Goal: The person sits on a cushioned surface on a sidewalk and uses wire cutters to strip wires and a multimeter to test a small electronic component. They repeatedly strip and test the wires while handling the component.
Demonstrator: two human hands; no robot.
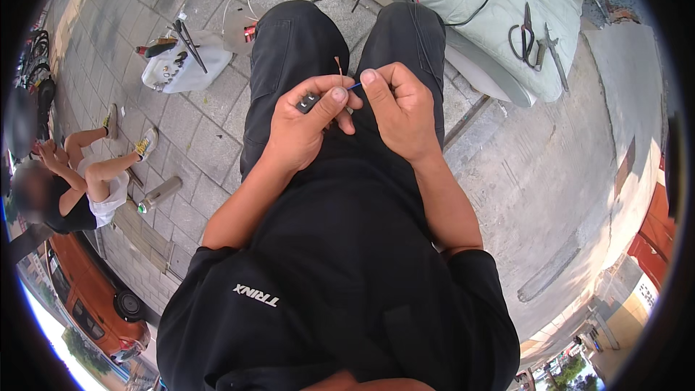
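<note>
Close above the lap, the left hand (308, 119) pinches a small black connector (307, 102) under its thumb; just beside it the right hand (399, 112) pinches a thin blue wire (354, 87) bridging both hands; scissors (524, 40) lie well beyond the right hand.

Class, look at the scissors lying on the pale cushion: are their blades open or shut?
Shut, as far as shows: the scissors lie flat on the cushion, blades together in one line, beside pliers.
</note>
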